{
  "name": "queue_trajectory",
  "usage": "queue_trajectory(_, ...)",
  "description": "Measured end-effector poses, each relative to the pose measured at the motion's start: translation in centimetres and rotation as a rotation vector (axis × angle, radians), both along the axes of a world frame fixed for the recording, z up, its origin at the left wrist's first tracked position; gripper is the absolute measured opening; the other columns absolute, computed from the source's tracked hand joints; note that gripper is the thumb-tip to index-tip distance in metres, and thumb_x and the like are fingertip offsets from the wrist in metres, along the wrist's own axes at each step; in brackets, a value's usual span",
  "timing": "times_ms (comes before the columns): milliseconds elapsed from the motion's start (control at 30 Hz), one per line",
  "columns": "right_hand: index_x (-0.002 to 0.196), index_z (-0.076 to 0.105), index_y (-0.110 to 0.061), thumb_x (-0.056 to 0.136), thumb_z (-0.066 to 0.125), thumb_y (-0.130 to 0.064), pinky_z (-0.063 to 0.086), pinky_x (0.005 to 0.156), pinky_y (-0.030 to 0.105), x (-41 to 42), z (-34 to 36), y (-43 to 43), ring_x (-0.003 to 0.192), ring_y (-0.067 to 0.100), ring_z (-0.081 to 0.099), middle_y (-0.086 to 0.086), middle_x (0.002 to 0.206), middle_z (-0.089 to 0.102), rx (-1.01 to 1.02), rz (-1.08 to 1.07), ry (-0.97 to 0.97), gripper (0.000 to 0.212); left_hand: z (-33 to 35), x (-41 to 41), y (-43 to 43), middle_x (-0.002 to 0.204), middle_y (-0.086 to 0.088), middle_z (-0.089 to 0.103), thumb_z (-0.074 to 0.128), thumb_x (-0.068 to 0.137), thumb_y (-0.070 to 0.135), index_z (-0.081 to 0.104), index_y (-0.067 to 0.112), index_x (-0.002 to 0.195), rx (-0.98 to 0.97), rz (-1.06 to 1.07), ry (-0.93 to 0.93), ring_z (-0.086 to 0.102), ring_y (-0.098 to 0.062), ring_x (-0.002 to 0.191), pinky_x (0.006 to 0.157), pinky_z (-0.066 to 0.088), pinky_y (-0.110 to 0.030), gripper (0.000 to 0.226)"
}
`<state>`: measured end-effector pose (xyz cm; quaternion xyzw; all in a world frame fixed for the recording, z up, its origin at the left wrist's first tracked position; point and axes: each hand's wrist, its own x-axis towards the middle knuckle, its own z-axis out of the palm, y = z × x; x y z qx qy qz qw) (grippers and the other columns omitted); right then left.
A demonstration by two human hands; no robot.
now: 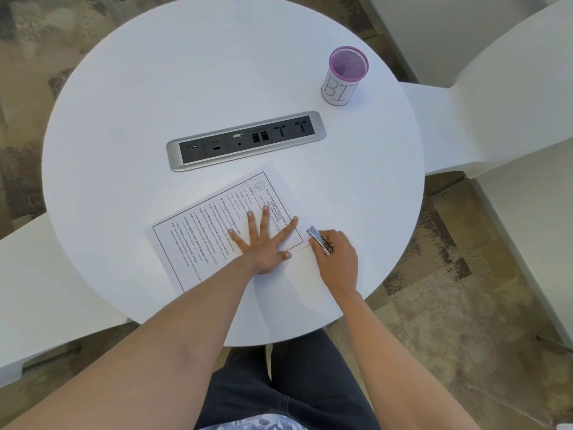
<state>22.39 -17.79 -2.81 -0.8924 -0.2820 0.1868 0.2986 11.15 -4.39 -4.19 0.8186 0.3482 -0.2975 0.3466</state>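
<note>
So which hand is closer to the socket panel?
Left. Left hand lies flat on the paper, fingertips toward the socket panel just beyond the sheet. Right hand grips a stapler at the paper's right corner, further from the panel.

Round white table (124, 103): smooth, matt, laminate-like top. White printed paper sheet (198, 234) at 6 o'clock: thin, matt, lying flat. Small silver metal stapler (319, 240) at 5 o'clock: polished, glinting. Oblong socket strip (246, 140), centre: brushed silver metal frame, matt black plastic inserts. Purple wire-mesh cup (344, 77) at 1 o'clock: white paper label wrap. Mottled brown carpet (449, 259): rough pile.
</note>
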Motion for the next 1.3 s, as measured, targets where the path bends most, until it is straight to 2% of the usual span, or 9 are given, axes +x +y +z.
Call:
queue_trajectory(133,0.096,0.064,-0.025,0.090,0.065,-0.035,0.038,0.056,0.015,0.1,0.6,-0.5,0.068,0.006,0.055,-0.015,0.084,0.060,-0.009,0.053,-0.049,0.013,-0.3,-0.2,-0.3,0.150,0.002,-0.048,0.047,0.097,0.049,-0.024,0.053,0.143,0.033,-0.125,-0.028,-0.048,-0.033,0.132,0.098,-0.023,-0.075,0.085)
queue_trajectory(333,0.104,0.063,-0.021,0.094,0.060,-0.033,0.049,0.067,0.037,1.1,1.0,-2.3,0.076,0.017,0.061,-0.006,0.090,0.066,-0.021,0.160,-0.165,0.015,0.0,0.8,-1.6,0.158,0.004,-0.035,0.058,0.092,0.044,-0.027,0.036,0.148,0.162,-0.598,-0.069,-0.034,-0.030,0.143,0.103,-0.015,-0.073,0.102)
queue_trajectory(467,0.100,0.058,-0.016,0.096,0.053,-0.041,0.046,0.057,0.035,2.2,1.3,-3.5,0.062,0.021,0.060,-0.002,0.080,0.068,-0.116,0.191,-0.138,0.026,1.0,1.4,-0.4,0.162,0.011,-0.022,0.070,0.086,0.038,-0.017,0.030,0.153,0.175,-0.817,-0.129,-0.024,-0.021,0.148,0.110,-0.008,-0.070,0.110)
queue_trajectory(567,0.110,0.056,-0.017,0.097,0.053,-0.034,0.046,0.061,0.036,2.8,1.3,-4.1,0.070,0.025,0.061,0.001,0.089,0.070,-0.240,0.339,-0.166,0.022,1.8,1.5,1.1,0.163,0.015,-0.014,0.074,0.082,0.038,-0.010,0.029,0.155,0.210,-0.857,-0.138,-0.019,-0.019,0.149,0.112,-0.007,-0.066,0.112)
queue_trajectory(733,0.140,0.041,-0.024,0.098,0.051,-0.030,0.042,0.071,0.035,2.5,1.5,-3.7,0.090,0.023,0.060,-0.005,0.111,0.067,-0.386,0.541,-0.191,0.044,1.4,-0.5,2.9,0.164,0.014,-0.010,0.071,0.080,0.049,0.001,0.040,0.155,0.307,-0.667,-0.137,-0.014,-0.021,0.151,0.113,-0.007,-0.065,0.102)
queue_trajectory(867,0.137,0.039,-0.023,0.098,0.046,-0.027,0.041,0.077,0.035,1.3,1.4,-3.3,0.097,0.020,0.059,-0.006,0.109,0.067,-0.448,0.514,-0.283,0.040,0.8,-2.1,3.6,0.165,0.012,-0.005,0.066,0.078,0.062,0.009,0.051,0.151,0.390,-0.392,-0.115,-0.009,-0.023,0.152,0.113,-0.005,-0.067,0.093)
queue_trajectory(1100,0.104,0.052,-0.011,0.095,0.053,-0.025,0.035,0.060,0.033,-3.7,3.1,-3.3,0.060,0.019,0.054,0.000,0.074,0.065,-0.556,0.393,-0.324,0.017,0.8,-1.9,2.9,0.164,0.006,0.014,0.062,0.085,0.056,0.027,0.044,0.150,0.537,-0.107,-0.150,0.003,-0.029,0.152,0.113,-0.001,-0.067,0.074)
queue_trajectory(1233,0.092,0.055,-0.012,0.091,0.062,-0.030,0.034,0.050,0.030,-6.5,3.6,-3.4,0.042,0.015,0.040,-0.003,0.059,0.055,-0.562,0.369,-0.300,0.019,0.3,-1.5,2.3,0.163,0.006,0.019,0.048,0.098,0.046,0.031,0.044,0.149,0.523,-0.064,-0.199,0.009,-0.026,0.151,0.115,0.002,-0.062,0.054)
queue_trajectory(1300,0.095,0.051,-0.014,0.095,0.055,-0.034,0.033,0.051,0.030,-6.7,3.5,-3.3,0.042,0.014,0.038,-0.005,0.056,0.050,-0.543,0.325,-0.262,0.020,-0.1,-1.6,2.2,0.163,0.006,0.019,0.046,0.100,0.042,0.033,0.044,0.148,0.475,-0.051,-0.242,0.009,-0.024,0.151,0.116,0.002,-0.061,0.050)
